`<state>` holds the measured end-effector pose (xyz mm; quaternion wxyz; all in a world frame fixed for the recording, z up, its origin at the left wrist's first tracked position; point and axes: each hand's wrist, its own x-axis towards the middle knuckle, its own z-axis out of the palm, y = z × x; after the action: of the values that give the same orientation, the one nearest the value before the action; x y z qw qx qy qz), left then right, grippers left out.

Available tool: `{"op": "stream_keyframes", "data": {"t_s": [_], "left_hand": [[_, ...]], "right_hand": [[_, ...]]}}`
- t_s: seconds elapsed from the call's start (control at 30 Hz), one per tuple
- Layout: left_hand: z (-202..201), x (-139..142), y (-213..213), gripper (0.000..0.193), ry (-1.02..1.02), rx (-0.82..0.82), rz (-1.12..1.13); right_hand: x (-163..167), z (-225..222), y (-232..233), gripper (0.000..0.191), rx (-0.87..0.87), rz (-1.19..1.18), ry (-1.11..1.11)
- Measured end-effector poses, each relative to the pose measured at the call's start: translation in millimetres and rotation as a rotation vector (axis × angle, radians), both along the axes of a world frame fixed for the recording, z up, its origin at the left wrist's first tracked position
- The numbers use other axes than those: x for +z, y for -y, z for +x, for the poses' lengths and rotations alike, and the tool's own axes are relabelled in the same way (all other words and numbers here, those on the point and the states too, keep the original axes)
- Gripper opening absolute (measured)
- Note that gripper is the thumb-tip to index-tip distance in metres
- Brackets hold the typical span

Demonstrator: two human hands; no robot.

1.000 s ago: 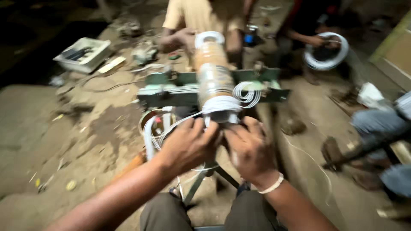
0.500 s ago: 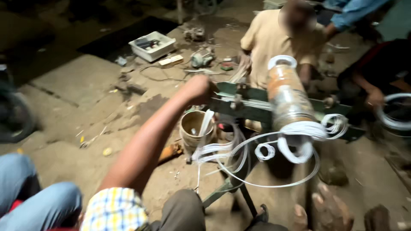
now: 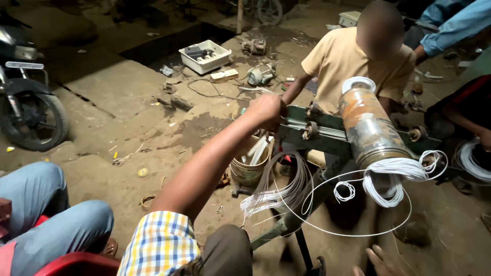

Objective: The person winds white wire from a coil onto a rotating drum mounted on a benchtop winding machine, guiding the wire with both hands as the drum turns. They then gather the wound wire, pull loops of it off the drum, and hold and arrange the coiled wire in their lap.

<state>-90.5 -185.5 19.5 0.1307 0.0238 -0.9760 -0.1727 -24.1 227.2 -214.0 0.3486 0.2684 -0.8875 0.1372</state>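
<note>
White wire coil (image 3: 391, 179) hanging off the near end of a rusty metal cylinder (image 3: 369, 125), with loose loops trailing below; it looks light, springy and prone to tangling, best gathered as a bundle close to the cylinder. The cylinder rests on a green stand (image 3: 317, 135). The left hand (image 3: 266, 110) is clenched on the stand's left end, on what cannot be told. The right hand (image 3: 376, 258) shows only loose fingertips at the lower edge, holding nothing. Opposite crouches a person in a tan shirt (image 3: 353, 64). A bucket (image 3: 249, 168) sits beneath.
</note>
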Motion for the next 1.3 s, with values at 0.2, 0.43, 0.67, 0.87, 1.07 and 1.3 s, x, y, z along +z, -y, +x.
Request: {"op": "stream_keyframes", "data": {"t_s": [0.2,0.43,0.67,0.87,1.07,1.3], "left_hand": [[0.2,-14.2,7.4,0.015,-0.203,-0.019,-0.057],[27.3,-9.9,25.0,0.01,-0.672,-0.047,0.142],[120.3,-74.3,-7.8,0.019,-0.815,-0.075,0.752],[181.7,-172.8,-66.1,0.022,-0.475,0.069,0.998],[223.2,-339.1,-180.2,0.009,0.289,-0.59,0.894],[233.1,-268.2,-198.1,0.02,0.303,-0.459,1.144]], "right_hand": [[8.2,1.5,11.3,0.051,0.202,-0.048,-0.001],[-21.6,4.8,-4.6,0.042,0.216,-0.095,0.034],[-42.1,35.8,-37.0,0.037,0.296,-0.155,0.028],[-6.8,76.7,4.4,0.037,0.299,-0.469,0.073],[35.1,101.7,24.0,0.036,0.413,-0.214,-0.243],[59.6,106.1,25.0,0.026,0.383,-0.233,-0.242]]}}
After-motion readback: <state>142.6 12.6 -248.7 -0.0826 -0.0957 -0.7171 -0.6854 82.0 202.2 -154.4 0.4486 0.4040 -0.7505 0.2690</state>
